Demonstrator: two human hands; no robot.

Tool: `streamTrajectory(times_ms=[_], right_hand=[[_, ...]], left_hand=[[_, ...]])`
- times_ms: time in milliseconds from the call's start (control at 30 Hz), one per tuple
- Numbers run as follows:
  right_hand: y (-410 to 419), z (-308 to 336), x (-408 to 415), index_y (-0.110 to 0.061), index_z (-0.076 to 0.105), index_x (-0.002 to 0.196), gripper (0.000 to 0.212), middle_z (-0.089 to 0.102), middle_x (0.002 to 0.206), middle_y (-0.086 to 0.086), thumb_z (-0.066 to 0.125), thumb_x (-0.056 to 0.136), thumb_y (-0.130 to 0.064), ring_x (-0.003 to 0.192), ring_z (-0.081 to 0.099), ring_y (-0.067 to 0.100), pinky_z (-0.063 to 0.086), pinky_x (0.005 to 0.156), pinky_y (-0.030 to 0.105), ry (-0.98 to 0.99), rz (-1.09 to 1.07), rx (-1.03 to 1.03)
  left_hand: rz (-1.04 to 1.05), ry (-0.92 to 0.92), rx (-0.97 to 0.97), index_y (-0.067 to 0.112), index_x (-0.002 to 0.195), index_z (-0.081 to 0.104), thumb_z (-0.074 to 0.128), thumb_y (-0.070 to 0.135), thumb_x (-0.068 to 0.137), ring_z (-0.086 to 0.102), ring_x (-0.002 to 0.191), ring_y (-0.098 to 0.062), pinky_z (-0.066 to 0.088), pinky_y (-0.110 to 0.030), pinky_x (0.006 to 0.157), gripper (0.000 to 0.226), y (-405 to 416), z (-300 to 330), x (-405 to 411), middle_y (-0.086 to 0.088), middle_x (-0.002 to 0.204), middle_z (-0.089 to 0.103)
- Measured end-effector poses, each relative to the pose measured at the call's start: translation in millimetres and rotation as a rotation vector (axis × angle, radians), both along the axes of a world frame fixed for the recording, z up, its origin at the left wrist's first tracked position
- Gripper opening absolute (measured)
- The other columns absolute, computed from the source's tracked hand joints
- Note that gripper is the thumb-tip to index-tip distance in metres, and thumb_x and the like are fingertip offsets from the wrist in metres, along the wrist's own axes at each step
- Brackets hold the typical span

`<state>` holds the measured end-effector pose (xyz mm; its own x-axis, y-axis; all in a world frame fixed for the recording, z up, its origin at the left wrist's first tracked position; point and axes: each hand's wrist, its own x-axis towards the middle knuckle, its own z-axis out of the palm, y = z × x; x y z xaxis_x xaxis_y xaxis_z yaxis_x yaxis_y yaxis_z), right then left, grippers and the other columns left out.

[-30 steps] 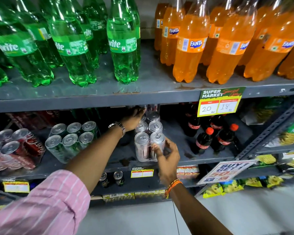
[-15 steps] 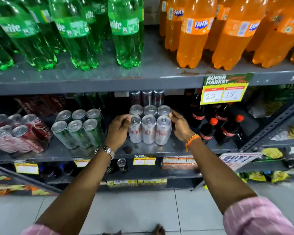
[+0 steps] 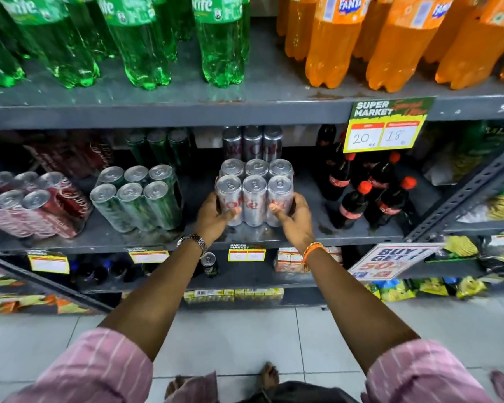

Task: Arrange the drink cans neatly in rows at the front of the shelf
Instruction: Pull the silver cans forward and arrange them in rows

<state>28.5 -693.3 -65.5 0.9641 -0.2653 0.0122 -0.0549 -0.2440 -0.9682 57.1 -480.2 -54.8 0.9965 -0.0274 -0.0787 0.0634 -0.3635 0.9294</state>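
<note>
A block of silver Diet Coke cans (image 3: 254, 193) stands in two rows of three near the front of the grey middle shelf (image 3: 146, 238). My left hand (image 3: 216, 218) clasps the block's left side, thumb across the front left can. My right hand (image 3: 293, 218) clasps its right side, thumb on the front right can. Three more silver cans (image 3: 252, 144) stand behind, further back. Green cans (image 3: 140, 196) form a similar block to the left, and red cans (image 3: 32, 205) lean at the far left.
Small cola bottles (image 3: 370, 196) with red caps stand right of the silver cans. Green and orange soda bottles fill the shelf above. A yellow price tag (image 3: 384, 132) hangs from its edge. A slanted steel brace (image 3: 463, 193) crosses at right. Lower shelves hold small cartons and a lone can (image 3: 208, 261).
My hands have slid down the sides of the silver block and drawn it toward the shelf's front edge. A second ago my left hand reached to the back cans.
</note>
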Motion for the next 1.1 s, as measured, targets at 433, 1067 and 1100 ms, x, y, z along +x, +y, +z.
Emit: streamTrajectory(times_ms=[433,1067,1100], right_hand=[[-7,-10,-13,-0.01,0.052,0.13,0.046,0.057,0.128,0.009,0.071,0.091,-0.024,0.122,0.058,0.023,0.048,0.11,0.043,-0.046,0.062,-0.039],[-4,-17,-18,-0.012,0.051,0.133,0.045,0.053,0.125,-0.001,0.067,0.093,-0.023,0.119,0.055,0.014,0.045,0.106,0.028,-0.056,0.044,-0.069],[-5,-16,-18,-0.013,0.05,0.135,0.046,0.052,0.125,-0.002,0.067,0.094,-0.024,0.119,0.054,0.014,0.044,0.107,0.028,-0.052,0.055,-0.076]], left_hand=[[0.009,-0.105,-0.018,0.012,0.132,0.05,0.075,0.022,0.084,0.062,0.12,-0.022,0.049,-0.047,0.105,0.055,-7,-6,-23,-0.008,0.13,0.065],[0.002,-0.136,0.012,0.011,0.132,0.05,0.075,0.026,0.084,0.062,0.121,-0.02,0.051,-0.048,0.103,0.056,-4,-11,-24,-0.005,0.131,0.064],[0.003,-0.139,0.019,0.011,0.132,0.05,0.075,0.026,0.084,0.062,0.12,-0.02,0.051,-0.049,0.103,0.057,-5,-12,-24,-0.005,0.131,0.064]])
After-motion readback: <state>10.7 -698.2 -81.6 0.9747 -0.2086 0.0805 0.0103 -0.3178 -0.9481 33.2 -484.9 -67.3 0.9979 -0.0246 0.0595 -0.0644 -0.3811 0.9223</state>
